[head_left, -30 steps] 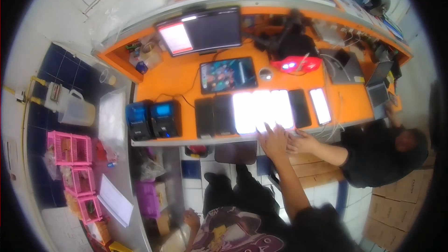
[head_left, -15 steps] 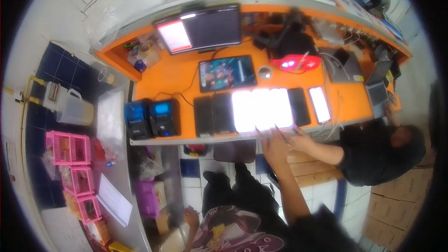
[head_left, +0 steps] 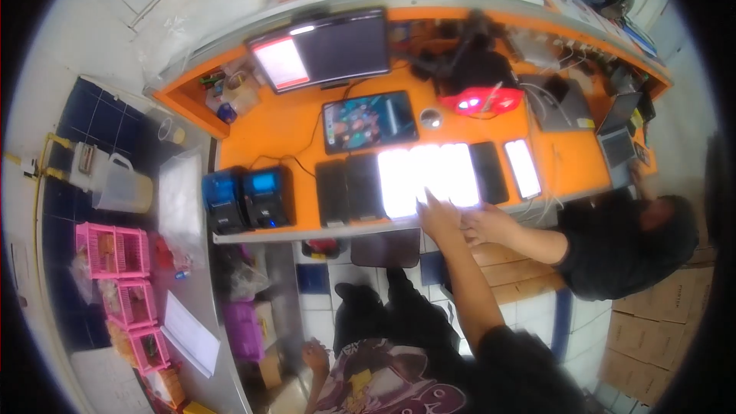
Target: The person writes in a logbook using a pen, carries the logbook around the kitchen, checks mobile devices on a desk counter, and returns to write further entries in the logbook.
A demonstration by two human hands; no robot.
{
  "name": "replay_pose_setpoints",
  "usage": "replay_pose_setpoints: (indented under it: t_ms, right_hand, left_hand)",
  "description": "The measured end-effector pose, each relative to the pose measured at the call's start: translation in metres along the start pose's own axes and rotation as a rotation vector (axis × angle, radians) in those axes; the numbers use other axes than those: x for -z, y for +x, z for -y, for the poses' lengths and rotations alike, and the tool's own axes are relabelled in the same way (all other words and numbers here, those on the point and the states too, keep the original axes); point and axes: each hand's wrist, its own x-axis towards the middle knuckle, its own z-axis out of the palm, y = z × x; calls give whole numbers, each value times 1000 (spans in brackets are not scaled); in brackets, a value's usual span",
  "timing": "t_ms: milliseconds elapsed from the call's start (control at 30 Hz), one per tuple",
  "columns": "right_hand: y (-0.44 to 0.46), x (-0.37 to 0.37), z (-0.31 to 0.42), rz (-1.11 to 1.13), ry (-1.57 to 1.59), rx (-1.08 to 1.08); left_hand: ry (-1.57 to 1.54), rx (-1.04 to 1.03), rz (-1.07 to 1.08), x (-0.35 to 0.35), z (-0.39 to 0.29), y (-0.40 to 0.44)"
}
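Note:
My right hand (head_left: pixel 441 220) reaches to the counter's front edge, its index finger stretched over a row of flat devices that look like phones. The glowing white screens (head_left: pixel 460 169) in the row are overexposed; whether the fingertip touches one I cannot tell. Dark phones (head_left: pixel 364 188) flank them, and one lit phone (head_left: pixel 523 170) lies apart to the right. Another person's hand (head_left: pixel 489 226) is close beside mine at the edge. Low by my side hangs my left hand (head_left: pixel 315 355), fingers loosely bent and apart, with nothing visible in it.
Behind the row lie a tablet (head_left: pixel 369 121) and a monitor (head_left: pixel 322 50). Two small blue-black machines (head_left: pixel 267 198) stand at the left of the orange counter (head_left: pixel 575 165). A person in black (head_left: pixel 621 249) occupies the right. Pink baskets (head_left: pixel 113 251) line the left bench.
My right hand has shifted slightly left, and its index finger now extends farther over the lit screens. The other person's hand has moved slightly, now less overlapped by mine.

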Motion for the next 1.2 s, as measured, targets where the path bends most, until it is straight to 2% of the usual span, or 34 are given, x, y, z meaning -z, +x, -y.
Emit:
replay_pose_setpoints:
  t_ms: [67,167,233,267,333,433,500,567,600,633,700,767,833,933,1000,1200]
  right_hand:
    - [5,-16,-4,-4,-11,19]
    - [7,-36,-11,12,-71,20]
    - [-1,-37,-9,-42,-91,83]
    - [-7,-32,-3,-59,-98,103]
    - [-33,21,34,-29,6,-40]
    - [-76,21,43,-2,97,54]
    - [-100,17,45,149,141,135]
    - [-110,12,39,135,148,107]
    - [-111,11,35,119,155,73]
    - [-108,13,32,125,156,82]
    - [-96,20,28,75,195,-55]
    - [-80,23,23,66,176,-56]
    - [-64,14,12,52,157,-58]
    - [-41,-3,3,-44,72,17]
    - [-31,2,3,81,-7,-72]
    - [-26,-18,-13,63,-31,21]
  left_hand:
    - [-40,-25,16,4,0,1]
    - [2,63,45,11,15,3]
    - [296,-189,1,18,39,8]
    - [299,-189,4,16,34,3]
    - [94,53,-91,13,16,-14]
    - [34,33,-134,12,23,-12]
    - [124,42,-70,12,-1,-16]
    - [207,55,-17,12,-4,-8]
    - [144,8,6,10,21,11]
    - [83,-39,28,9,36,20]
    - [88,-1,45,0,5,12]
    - [96,30,72,-5,-10,10]
    - [118,-87,94,-9,-13,15]
    - [95,-87,95,-10,-15,14]
    - [74,-68,76,-8,-13,11]
    - [102,0,80,10,-2,2]
